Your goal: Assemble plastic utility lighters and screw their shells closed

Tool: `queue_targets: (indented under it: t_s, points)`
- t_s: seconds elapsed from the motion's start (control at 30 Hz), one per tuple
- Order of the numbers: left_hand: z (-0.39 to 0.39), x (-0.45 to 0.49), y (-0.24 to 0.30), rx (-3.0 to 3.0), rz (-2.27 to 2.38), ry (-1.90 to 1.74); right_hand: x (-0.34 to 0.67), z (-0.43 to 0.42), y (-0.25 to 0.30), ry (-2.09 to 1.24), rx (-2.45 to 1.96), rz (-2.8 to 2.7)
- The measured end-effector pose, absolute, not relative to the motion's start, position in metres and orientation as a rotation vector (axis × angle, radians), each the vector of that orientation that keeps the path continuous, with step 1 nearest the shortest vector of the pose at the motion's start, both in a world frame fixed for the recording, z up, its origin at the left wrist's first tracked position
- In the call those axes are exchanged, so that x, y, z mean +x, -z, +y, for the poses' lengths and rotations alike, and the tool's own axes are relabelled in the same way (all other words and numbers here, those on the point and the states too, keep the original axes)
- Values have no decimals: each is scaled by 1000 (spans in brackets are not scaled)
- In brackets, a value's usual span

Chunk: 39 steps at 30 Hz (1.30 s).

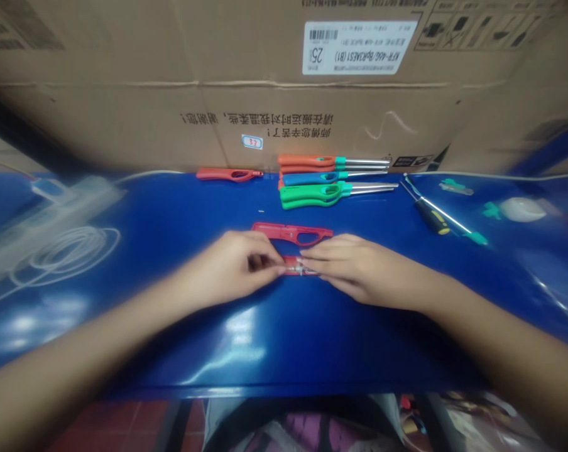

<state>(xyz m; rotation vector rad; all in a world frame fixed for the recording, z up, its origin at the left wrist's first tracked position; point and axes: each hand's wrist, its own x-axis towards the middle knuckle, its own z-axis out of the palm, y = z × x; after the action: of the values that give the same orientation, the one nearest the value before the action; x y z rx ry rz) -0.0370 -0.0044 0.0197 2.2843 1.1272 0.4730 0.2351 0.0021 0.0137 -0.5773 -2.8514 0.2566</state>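
My left hand point(246, 263) is closed, thumb and forefinger pinched at the left end of a red lighter half-shell point(291, 272) with small metal and whitish parts inside. Over the right end of that half-shell lies my right hand point(350, 263), its fingers bent together and gripping it; they hide that end. Just beyond both hands is a second red half-shell point(284, 233), hollow side up, with a finger-hole at its right. Whether a tiny part sits between my left fingertips cannot be made out.
Several assembled lighters point(312, 191) lie stacked behind, beside a red lighter body point(230, 174). To the right are a screwdriver point(431, 216), a metal lighter tube point(448, 216) and a white round object point(522, 209). A coiled white cable point(71, 251) lies left; a cardboard box point(147, 125) stands behind.
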Motion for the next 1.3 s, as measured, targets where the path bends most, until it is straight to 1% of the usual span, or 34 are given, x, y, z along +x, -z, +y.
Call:
queue_targets:
  t_s: [0.37,0.57,0.73,0.97,1.13,1.3]
  points:
    - [-2,-34,-17,2201,1145,-467,235,-3,-19,-224,-605,-2936]
    - [-4,-35,-18,2298,1113,-505,233,-4,-20,-315,-637,-2875]
    - [-4,-35,-17,2350,1092,-501,236,1,-15,-305,-603,-2812]
    - [-2,-35,-18,2318,1127,-477,237,-6,-26,-381,-683,-2936]
    - [-3,-35,-20,2315,1114,-465,238,-8,-27,-347,-708,-2956]
    - [-4,-35,-21,2336,1104,-459,241,0,-23,-273,-691,-2840]
